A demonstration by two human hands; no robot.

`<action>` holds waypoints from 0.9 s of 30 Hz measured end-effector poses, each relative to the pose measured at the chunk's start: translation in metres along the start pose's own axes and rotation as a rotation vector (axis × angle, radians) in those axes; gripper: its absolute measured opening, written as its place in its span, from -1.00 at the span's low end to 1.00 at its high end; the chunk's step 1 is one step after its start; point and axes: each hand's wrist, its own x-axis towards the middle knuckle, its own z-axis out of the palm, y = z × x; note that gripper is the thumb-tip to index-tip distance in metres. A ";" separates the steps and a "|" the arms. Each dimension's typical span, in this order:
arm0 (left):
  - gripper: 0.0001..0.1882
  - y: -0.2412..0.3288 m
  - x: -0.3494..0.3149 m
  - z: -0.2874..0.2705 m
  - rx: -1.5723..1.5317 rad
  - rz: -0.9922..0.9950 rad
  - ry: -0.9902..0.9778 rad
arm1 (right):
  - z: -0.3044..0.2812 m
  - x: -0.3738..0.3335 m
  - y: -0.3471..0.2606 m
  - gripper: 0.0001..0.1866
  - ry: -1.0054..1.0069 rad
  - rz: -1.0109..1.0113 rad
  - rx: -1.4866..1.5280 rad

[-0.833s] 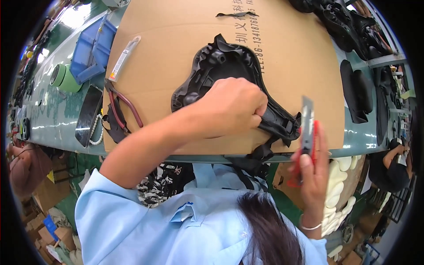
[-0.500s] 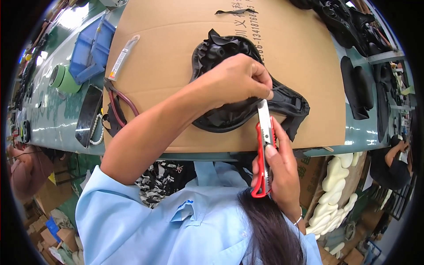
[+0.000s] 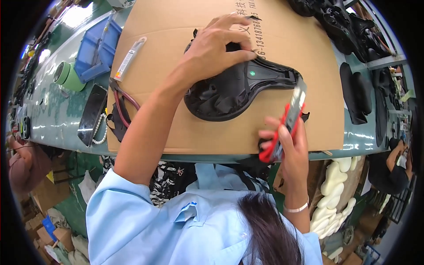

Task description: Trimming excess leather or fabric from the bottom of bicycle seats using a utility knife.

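A black bicycle saddle (image 3: pixel 221 98) lies underside up on a cardboard sheet (image 3: pixel 163 110), its wide end to the left and its narrow nose to the right. Gathered black cover material lines its wide end. My left hand (image 3: pixel 212 51) is over the far edge of the saddle, fingers apart and bent, hiding part of the rim. In my right hand (image 3: pixel 293 148) is a red utility knife (image 3: pixel 287 126), its blade out and pointing away from me, tip by the saddle's nose. A scrap of black material (image 3: pixel 305 117) shows behind the knife.
On the left lie red-handled pliers (image 3: pixel 121 104), a clear plastic tube (image 3: pixel 130 58), a dark phone (image 3: pixel 92 115) with a bead strap, a green jar (image 3: pixel 69 77) and a blue bin (image 3: pixel 98 48). More black saddles (image 3: pixel 349 33) are piled at the far right.
The saddle has turned and shifted slightly left, baring its nose. My left hand has moved up and left, its pinch opened. The knife has moved right and away from me.
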 end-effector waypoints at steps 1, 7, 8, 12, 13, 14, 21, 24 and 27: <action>-0.83 -0.007 -0.002 -0.002 0.073 -0.082 -0.018 | 0.005 0.018 0.003 -0.61 -0.017 -0.030 -0.012; -0.85 0.076 -0.050 -0.010 0.431 -0.329 -0.220 | 0.002 0.104 -0.009 -0.60 -0.061 -0.162 -0.201; -0.85 0.080 -0.051 -0.009 0.436 -0.336 -0.222 | 0.003 0.109 -0.014 -0.60 -0.068 -0.158 -0.198; -0.87 0.100 -0.046 0.007 -0.325 -0.698 0.129 | 0.002 0.105 -0.027 -0.59 -0.249 -0.167 -0.413; -0.82 0.106 -0.046 0.009 -0.253 -0.816 0.018 | 0.001 0.097 -0.033 -0.59 -0.170 -0.203 -0.493; -0.75 0.109 -0.050 0.011 0.021 -0.668 -0.055 | -0.003 0.087 -0.038 -0.59 -0.178 -0.198 -0.496; -0.81 0.104 -0.063 0.013 0.124 -0.561 -0.135 | -0.052 0.032 -0.057 -0.50 -0.253 -0.571 -0.908; -0.80 0.099 -0.064 0.012 -0.030 -0.553 -0.134 | -0.043 0.030 -0.082 -0.43 -0.458 -0.632 -1.146; -0.78 0.098 -0.059 0.011 -0.136 -0.645 -0.178 | -0.029 0.036 -0.092 -0.39 -0.541 -0.645 -1.389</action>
